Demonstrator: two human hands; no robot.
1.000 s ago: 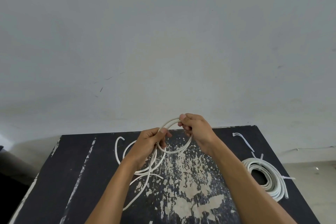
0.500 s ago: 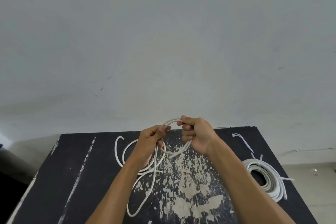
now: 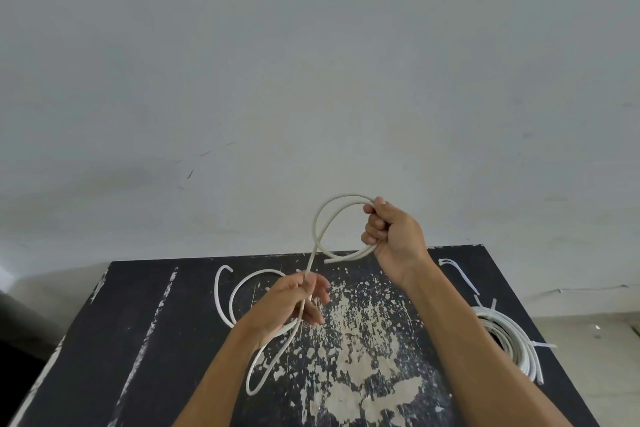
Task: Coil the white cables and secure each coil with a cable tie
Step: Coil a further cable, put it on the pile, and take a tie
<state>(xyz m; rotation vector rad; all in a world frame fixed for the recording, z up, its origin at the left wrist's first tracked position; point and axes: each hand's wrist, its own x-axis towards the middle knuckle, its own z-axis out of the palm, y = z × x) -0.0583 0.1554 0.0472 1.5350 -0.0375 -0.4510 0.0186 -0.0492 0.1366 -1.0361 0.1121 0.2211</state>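
A: Hands first. Right hand (image 3: pixel 393 236) is a closed fist up above the far edge of the worktop (image 3: pixel 114 340), clamping a loop of the cable (image 3: pixel 317 236). Left hand (image 3: pixel 289 302) is lower, over the worktop, fingers loosely curled with the cable running through them.

B: Cable look?

A: Thin, white, round, stiff enough to hold a curve. One open loop stands beside the right fist, its cut end poking left just under the loop. From there it drops in a straight line to the left hand, passes under that wrist and bends back in a narrow U on the worktop. More slack lies in arcs left of the left hand.

B: Surface, room?

A: Black worktop, paint badly chipped in the middle, pale patches, white streaks at left. Plain grey-white wall behind with a few scuffs. A finished coil (image 3: pixel 509 340) sits at the right edge, ties (image 3: pixel 460 274) loose just beyond it.

B: Axis?

A: Held stretch runs near-vertical in frame, tilted, upper end toward the right hand.
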